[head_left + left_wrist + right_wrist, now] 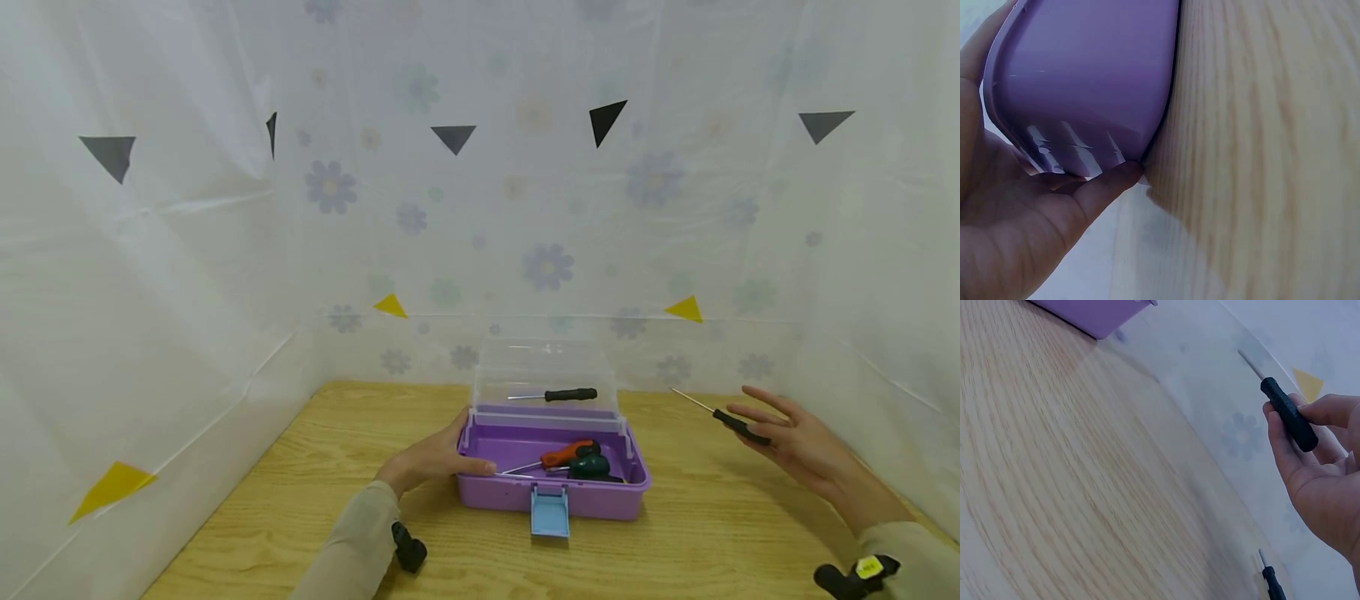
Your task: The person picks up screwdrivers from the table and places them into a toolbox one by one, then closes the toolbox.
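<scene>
A purple toolbox (pixel 517 493) stands open in the middle of the wooden table, its clear lid (pixel 546 371) raised. Inside lie an orange-handled screwdriver (pixel 567 454) and a dark green-handled one (pixel 589 467). My left hand (pixel 433 457) grips the box's left end, with the palm (pixel 1016 231) cupped round the purple wall (pixel 1085 75). To the right of the box, my right hand (pixel 795 437) is lifted above the table. It pinches a thin black-handled screwdriver (pixel 731 420) between thumb and fingers (pixel 1285 440), tip pointing away.
Another black-handled screwdriver (pixel 558 395) lies on the table (pixel 300 492) behind the lid, seen through it. A blue latch (pixel 550 510) hangs off the box's front. White flowered sheeting walls the table at the back and both sides. A small black screwdriver (pixel 1270 584) shows low in the right wrist view.
</scene>
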`<control>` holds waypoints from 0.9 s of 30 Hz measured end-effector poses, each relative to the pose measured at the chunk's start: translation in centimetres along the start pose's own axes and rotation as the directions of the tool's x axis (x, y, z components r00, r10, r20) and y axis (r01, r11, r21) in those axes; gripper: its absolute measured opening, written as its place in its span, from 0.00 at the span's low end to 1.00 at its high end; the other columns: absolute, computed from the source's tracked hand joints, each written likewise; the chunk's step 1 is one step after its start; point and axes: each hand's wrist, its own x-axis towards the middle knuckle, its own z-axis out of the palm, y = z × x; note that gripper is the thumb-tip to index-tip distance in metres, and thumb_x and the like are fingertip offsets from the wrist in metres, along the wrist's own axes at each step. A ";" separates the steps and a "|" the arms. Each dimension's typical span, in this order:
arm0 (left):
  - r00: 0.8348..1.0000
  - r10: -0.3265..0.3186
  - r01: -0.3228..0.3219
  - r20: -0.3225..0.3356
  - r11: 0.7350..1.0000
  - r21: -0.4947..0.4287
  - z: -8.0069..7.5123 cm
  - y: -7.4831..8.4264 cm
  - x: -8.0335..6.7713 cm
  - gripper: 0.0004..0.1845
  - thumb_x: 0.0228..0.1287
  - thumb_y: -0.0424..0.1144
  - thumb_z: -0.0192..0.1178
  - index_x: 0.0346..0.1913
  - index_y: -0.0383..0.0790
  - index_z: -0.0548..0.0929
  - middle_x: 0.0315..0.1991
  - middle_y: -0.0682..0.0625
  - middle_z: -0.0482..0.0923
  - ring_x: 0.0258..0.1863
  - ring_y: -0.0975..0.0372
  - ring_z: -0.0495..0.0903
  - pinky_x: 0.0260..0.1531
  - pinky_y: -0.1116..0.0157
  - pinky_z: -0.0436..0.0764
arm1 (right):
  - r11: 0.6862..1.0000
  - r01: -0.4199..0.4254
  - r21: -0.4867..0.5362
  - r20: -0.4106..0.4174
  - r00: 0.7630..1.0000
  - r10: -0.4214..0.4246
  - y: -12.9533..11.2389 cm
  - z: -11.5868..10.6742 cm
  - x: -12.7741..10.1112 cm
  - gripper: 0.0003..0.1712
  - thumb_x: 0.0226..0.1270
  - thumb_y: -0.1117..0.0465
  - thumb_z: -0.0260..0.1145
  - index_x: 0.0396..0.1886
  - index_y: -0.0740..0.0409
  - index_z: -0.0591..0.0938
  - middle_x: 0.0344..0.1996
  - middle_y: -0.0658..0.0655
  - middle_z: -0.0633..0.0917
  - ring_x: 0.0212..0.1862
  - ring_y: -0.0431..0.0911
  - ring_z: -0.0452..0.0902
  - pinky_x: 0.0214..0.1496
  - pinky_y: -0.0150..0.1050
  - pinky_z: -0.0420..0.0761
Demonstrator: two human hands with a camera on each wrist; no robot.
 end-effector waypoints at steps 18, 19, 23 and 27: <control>1.000 -0.003 0.004 -0.009 1.000 0.020 0.0 -0.3 0.1 0.67 0.59 0.52 0.76 0.85 0.50 0.34 0.78 0.41 0.57 0.73 0.48 0.62 0.73 0.43 0.57 | 0.996 0.017 -0.091 0.053 0.999 -0.013 -0.3 3.9 3.7 0.37 0.81 0.80 0.39 0.81 0.47 0.66 0.67 0.56 0.79 0.67 0.45 0.75 0.65 0.46 0.77; 1.000 -0.002 0.002 -0.009 1.000 0.020 0.0 -0.3 0.1 0.66 0.60 0.51 0.76 0.85 0.50 0.34 0.78 0.41 0.58 0.73 0.48 0.63 0.73 0.43 0.58 | 0.996 0.018 -0.093 0.061 0.998 -0.012 -0.3 4.3 3.9 0.37 0.81 0.80 0.39 0.81 0.47 0.65 0.67 0.57 0.79 0.67 0.45 0.75 0.65 0.46 0.77; 1.000 0.000 0.000 -0.012 1.000 0.019 0.1 -0.3 0.2 0.67 0.59 0.51 0.77 0.85 0.50 0.34 0.77 0.41 0.60 0.72 0.48 0.65 0.73 0.43 0.59 | 0.992 0.018 -0.122 0.077 0.997 -0.009 -0.2 5.4 5.1 0.37 0.81 0.80 0.40 0.83 0.50 0.61 0.68 0.57 0.78 0.68 0.45 0.74 0.65 0.45 0.77; 1.000 -0.003 0.004 -0.018 1.000 0.026 0.0 -0.3 0.2 0.68 0.58 0.52 0.77 0.85 0.50 0.34 0.77 0.41 0.60 0.72 0.49 0.65 0.73 0.43 0.59 | 0.989 0.007 -0.146 0.069 0.998 0.003 0.0 6.3 6.4 0.36 0.82 0.79 0.42 0.83 0.51 0.60 0.67 0.56 0.78 0.68 0.45 0.74 0.66 0.45 0.76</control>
